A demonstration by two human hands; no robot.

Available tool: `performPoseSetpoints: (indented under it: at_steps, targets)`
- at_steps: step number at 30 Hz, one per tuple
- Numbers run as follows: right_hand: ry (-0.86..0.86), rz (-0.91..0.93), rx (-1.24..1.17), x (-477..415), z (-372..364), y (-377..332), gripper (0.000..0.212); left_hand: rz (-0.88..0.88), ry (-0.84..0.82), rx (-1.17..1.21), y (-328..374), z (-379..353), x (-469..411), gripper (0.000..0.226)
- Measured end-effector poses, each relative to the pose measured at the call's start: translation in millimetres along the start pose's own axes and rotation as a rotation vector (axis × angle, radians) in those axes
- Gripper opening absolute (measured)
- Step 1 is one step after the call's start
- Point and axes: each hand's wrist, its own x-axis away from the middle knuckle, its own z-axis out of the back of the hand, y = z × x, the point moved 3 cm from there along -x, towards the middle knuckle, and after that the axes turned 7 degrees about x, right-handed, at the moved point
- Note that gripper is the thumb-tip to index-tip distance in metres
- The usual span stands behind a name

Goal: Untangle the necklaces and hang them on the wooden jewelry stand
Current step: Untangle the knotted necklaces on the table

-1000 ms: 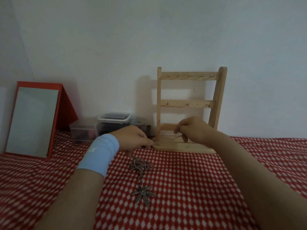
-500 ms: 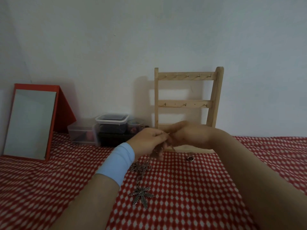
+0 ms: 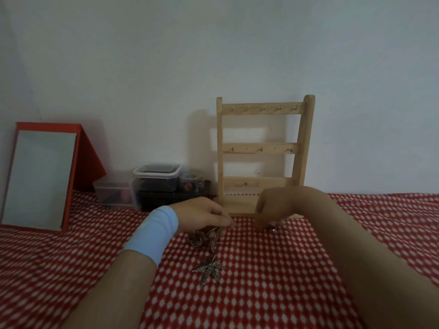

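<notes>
My left hand (image 3: 204,216), blue wristband on wrist, fingertips pinching chain of tangled necklaces (image 3: 204,237) on red checked cloth (image 3: 273,281). Leaf pendant (image 3: 209,271) lies flat just near of tangle. My right hand (image 3: 275,206) curled down over small metal piece (image 3: 272,229), right of tangle; pinched or merely touched, cannot tell. Wooden stand (image 3: 261,148) upright far centre against wall, just beyond both hands.

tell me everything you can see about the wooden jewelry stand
The wooden jewelry stand is pale bare wood: two uprights, three crossbars with small metal hooks, and a flat base. It stands upright on the red-and-white cloth by the white wall. Nothing hangs on any hook. The right hand is in front of its lower right, hiding part of the base; contact cannot be told.
</notes>
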Motion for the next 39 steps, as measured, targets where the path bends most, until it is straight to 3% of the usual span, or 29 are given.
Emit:
performPoseSetpoints:
  at_steps: [3,7,10,16,19,24,27,31,37,39]
  targets:
    - [0.118,0.181,-0.101,-3.1,-0.2,-25.3,0.029,-0.013,0.039,0.037,2.3,1.7,-2.3,0.026]
    - [-0.062,0.297,-0.601,-7.3,-11.1,-38.0,0.030,-0.034,0.119,0.050,2.4,7.8,-0.6,0.021]
    - [0.006,0.261,-0.531,-8.6,-14.0,-33.2,0.024,-0.008,0.087,0.132,6.1,11.0,3.6,0.018]
    - [0.200,0.233,-0.477,-8.4,-3.0,-24.0,0.017,0.079,0.045,-0.065,5.3,25.7,13.9,0.025]
    - [0.210,0.238,-0.481,-9.3,-2.6,-25.5,0.018,0.082,0.108,-0.217,7.5,32.2,16.6,0.021]
    - [0.313,0.246,-0.327,-10.1,-4.3,-30.5,0.017,0.117,0.165,-0.187,7.1,34.9,16.5,0.025]
    - [0.327,0.311,-0.376,-13.5,-3.6,-32.5,0.004,0.083,0.229,-0.241,6.4,39.3,16.2,0.019]
    - [0.253,0.366,-0.364,-8.9,-2.0,-35.7,0.016,0.020,0.320,-0.269,12.0,43.4,17.1,0.019]
    - [0.289,0.333,-0.307,-7.8,4.4,-37.7,0.015,-0.026,0.259,-0.258,13.2,44.6,17.1,0.018]
    - [0.306,0.330,-0.342,-9.7,3.9,-39.2,0.003,-0.063,0.268,-0.238,12.9,44.8,17.6,0.018]
